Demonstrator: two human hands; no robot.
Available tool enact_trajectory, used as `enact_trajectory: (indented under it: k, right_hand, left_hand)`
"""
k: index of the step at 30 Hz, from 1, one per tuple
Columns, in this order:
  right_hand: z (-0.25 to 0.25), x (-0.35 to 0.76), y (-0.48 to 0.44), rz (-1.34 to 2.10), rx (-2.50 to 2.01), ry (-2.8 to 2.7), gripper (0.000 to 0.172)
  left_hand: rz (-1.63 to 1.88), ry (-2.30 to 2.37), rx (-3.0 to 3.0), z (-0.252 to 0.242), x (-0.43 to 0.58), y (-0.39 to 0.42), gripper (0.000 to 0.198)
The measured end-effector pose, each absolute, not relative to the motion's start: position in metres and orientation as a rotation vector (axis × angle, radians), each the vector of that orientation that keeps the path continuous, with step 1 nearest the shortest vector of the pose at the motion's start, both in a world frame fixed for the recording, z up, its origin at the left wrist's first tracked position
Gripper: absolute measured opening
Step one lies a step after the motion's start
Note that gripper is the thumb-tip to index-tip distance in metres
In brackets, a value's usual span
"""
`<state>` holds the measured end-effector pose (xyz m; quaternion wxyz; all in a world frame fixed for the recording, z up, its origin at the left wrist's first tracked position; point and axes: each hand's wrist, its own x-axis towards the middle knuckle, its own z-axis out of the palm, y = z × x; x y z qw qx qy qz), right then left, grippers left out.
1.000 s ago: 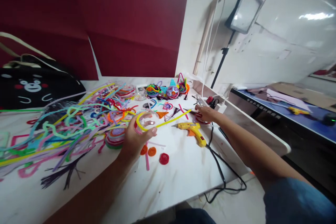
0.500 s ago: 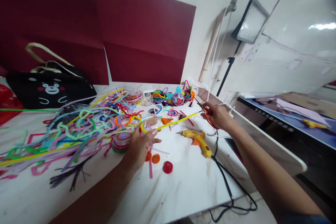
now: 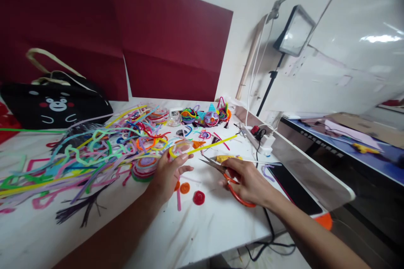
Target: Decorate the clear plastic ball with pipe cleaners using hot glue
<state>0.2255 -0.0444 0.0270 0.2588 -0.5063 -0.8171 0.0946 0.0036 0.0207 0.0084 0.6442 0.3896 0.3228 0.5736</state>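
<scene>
Near the middle of the table, my left hand (image 3: 170, 172) is closed on a clear round piece (image 3: 182, 147) with a yellow pipe cleaner (image 3: 214, 143) along its edge. The free length of the pipe cleaner sticks out to the right. My right hand (image 3: 244, 180) has its fingers in the orange handles of a pair of scissors (image 3: 217, 165), whose blades are slightly apart and point left, below the pipe cleaner. Behind that hand, the yellow glue gun (image 3: 224, 158) is mostly hidden. Orange discs (image 3: 184, 188) and a red disc (image 3: 198, 198) lie in front of my left hand.
A tangle of coloured pipe cleaners (image 3: 94, 155) covers the table's left side. Finished-looking colourful ornaments (image 3: 211, 117) stand at the back. On the right are a power strip (image 3: 260, 141), a dark phone-like slab (image 3: 295, 189) and a low side panel (image 3: 309, 159). A black bag (image 3: 57, 105) sits back left.
My right hand has come left and nearer with the scissors, from the pipe cleaner's far end to over the glue gun. The left hand keeps its hold. The view has shifted slightly.
</scene>
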Motion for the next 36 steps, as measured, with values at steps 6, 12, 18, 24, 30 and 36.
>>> enact_trajectory:
  k: [6, 12, 18, 24, 30, 36]
  right_hand:
    - [0.02, 0.216, -0.034, 0.206, -1.308, -2.203, 0.032]
    - [0.013, 0.209, -0.029, 0.151, -1.242, -2.194, 0.032]
    - [0.008, 0.206, -0.025, 0.078, -1.213, -2.191, 0.028]
    - [0.004, 0.204, -0.025, -0.036, -1.221, -2.188, 0.026]
    - [0.002, 0.202, -0.024, -0.17, -1.229, -2.178, 0.025]
    - [0.002, 0.202, -0.028, -0.183, -1.238, -2.159, 0.022]
  left_hand:
    - [1.287, 0.715, 0.895, 0.005, 0.005, 0.02, 0.048]
    - [1.264, 0.704, 0.893, 0.004, 0.006, 0.019, 0.047]
    - [1.237, 0.692, 0.873, 0.007, 0.006, 0.016, 0.046]
    - [1.227, 0.703, 0.834, 0.009, 0.007, 0.015, 0.046]
    - [1.223, 0.698, 0.791, 0.009, 0.006, 0.015, 0.043]
    - [1.227, 0.693, 0.781, 0.007, 0.006, 0.016, 0.046]
